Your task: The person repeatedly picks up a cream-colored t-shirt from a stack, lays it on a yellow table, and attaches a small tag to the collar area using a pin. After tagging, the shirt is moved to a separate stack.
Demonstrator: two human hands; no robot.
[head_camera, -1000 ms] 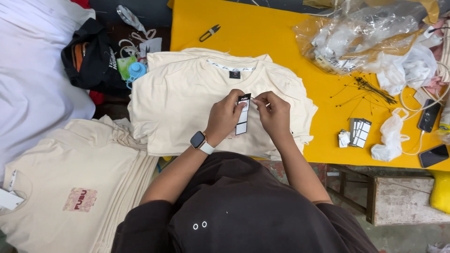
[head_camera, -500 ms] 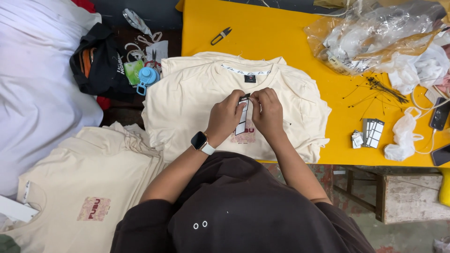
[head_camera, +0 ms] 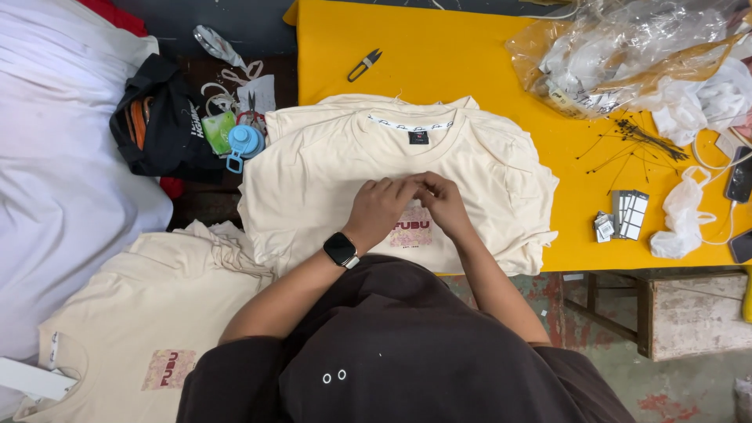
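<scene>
My left hand (head_camera: 381, 210) and right hand (head_camera: 443, 204) have dropped onto the cream shirt (head_camera: 329, 180) on the yellow desk (head_camera: 439, 63), fingers pinched together; the tag is now hidden, so I cannot tell whether they hold it.

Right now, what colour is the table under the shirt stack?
Bright yellow table, clearest in the head view; the cream shirt stack lies on it.

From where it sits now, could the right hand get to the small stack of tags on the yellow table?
Probably yes. The right hand rests on the cream shirt, and only bare yellow table lies between the shirt's edge and the stack of tags to its right.
</scene>
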